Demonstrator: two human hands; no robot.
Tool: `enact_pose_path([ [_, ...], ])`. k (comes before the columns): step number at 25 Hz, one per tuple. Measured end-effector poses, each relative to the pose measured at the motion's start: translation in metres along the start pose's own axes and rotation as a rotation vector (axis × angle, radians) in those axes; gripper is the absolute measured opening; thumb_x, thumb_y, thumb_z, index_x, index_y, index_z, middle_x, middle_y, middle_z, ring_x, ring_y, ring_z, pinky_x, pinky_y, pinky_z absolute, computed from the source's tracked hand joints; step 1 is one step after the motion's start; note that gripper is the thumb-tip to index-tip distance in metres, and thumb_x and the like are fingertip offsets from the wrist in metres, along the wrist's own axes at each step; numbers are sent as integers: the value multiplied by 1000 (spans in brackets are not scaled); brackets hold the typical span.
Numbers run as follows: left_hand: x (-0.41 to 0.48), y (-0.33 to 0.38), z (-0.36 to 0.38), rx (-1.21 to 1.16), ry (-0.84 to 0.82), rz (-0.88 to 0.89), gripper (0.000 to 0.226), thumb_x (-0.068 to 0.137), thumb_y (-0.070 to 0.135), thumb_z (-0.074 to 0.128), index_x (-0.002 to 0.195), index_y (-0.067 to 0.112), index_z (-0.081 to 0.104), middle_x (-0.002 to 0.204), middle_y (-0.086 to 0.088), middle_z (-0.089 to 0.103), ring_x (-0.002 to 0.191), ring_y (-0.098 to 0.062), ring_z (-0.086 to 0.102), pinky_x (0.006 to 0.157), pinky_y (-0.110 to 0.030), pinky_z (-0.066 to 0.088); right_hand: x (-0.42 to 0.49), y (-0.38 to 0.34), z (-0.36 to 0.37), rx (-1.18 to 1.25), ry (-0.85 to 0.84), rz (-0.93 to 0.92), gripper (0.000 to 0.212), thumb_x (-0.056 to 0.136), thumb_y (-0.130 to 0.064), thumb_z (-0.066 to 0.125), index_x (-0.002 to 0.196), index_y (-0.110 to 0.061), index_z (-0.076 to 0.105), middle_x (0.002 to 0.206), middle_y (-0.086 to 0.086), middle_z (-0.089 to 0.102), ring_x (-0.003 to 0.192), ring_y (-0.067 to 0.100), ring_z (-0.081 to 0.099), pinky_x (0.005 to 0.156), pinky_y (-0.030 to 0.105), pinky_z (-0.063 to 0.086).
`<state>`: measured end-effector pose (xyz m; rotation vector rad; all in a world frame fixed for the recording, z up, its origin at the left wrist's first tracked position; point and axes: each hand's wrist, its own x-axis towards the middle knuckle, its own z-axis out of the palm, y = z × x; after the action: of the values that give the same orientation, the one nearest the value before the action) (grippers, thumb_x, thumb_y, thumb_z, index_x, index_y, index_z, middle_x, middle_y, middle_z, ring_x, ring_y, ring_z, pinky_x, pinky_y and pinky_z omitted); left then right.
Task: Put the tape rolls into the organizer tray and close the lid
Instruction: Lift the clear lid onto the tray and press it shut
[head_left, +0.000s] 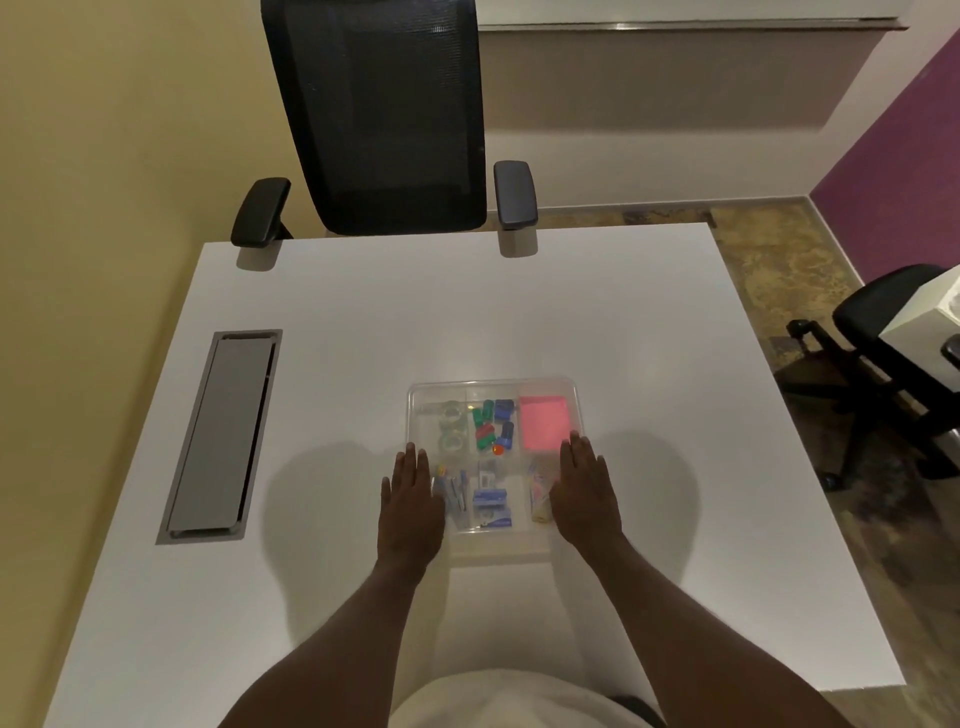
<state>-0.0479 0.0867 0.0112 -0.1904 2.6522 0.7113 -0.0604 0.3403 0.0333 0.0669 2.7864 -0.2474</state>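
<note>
A clear plastic organizer tray sits in the middle of the white table, with a clear lid lying flat over it. Clear tape rolls lie in its far-left compartment. My left hand rests flat, fingers together, on the tray's near-left side. Over on the near-right side, my right hand lies flat in the same way. Neither hand grips anything. Other compartments show green and blue pieces, a pink pad and blue boxes.
A grey cable hatch is set into the table at the left. A black office chair stands at the far edge. Another black chair stands on the floor to the right.
</note>
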Motion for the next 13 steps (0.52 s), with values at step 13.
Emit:
enact_pose_path([
  [13,-85,-28,52,124,54,57,82,111,44,34,168,14,-16,176,-2,-24,164,-17,-23,136,-39,-12,-97,19,67,40,-50,-21,76,102,-24,38,159,-4,-8,166,15,-20,156,31,-17,129,52,4],
])
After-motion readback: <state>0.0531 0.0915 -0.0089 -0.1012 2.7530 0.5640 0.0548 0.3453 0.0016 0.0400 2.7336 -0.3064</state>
